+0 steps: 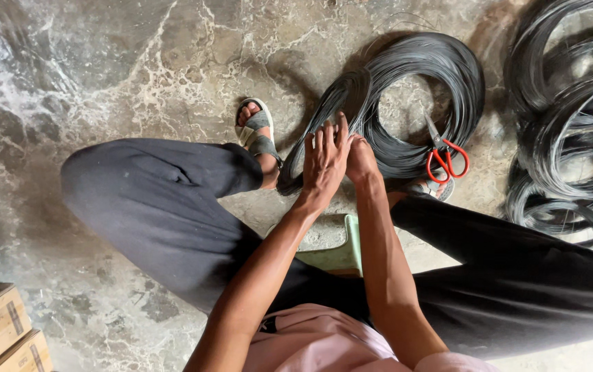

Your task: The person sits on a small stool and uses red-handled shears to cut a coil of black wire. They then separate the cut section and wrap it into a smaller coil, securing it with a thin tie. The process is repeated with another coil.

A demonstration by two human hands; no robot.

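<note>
Where both hands meet, wire coil (406, 103) lies just beyond.

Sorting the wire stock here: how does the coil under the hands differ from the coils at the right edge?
The wire coil in front is a single bundle, fully in view; the coils at the right are several overlapping loops, cut off by the frame. Red-handled scissors lie on the front coil; none on the right ones. The left hand and right hand touch only the front coil. Both are dark wire on the stone floor.
</note>
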